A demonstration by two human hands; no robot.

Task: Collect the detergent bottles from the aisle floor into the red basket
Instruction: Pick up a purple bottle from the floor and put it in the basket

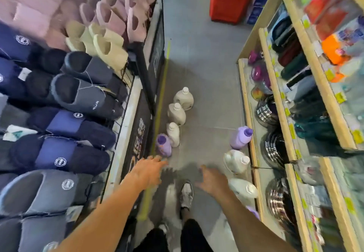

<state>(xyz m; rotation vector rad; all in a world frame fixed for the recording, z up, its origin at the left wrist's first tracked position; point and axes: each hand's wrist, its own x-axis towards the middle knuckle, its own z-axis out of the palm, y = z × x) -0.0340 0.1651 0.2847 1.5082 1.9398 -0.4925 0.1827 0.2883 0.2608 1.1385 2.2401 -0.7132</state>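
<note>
Aisle floor, narrow, slipper rack to the left, wooden shelving to the right.

Two rows of detergent bottles are stood along the aisle edges. Left row, nearest first: purple bottle, white bottle, two beige jugs. Right row, tight against the shelf base: lilac bottle, white jug, white bottle nearest the feet. All appear upright or nearly so, long axes vertical, caps up.

The red basket is seen at the far end of the aisle, well apart from every bottle, none visible inside.

Hands: both empty. The left hand is stretched forward with fingers spread, its tips just short of the purple bottle — no contact made out. The right hand is held loosely spread, palm down, just beside the near white bottle.

Judgement: nothing has been collected yet. The purple bottle lies directly ahead of the left hand and is the likeliest first pick — a grasp from above, round the neck, would be called for. The near white bottle lies outboard of the right hand. A carry up the aisle would follow.
</note>
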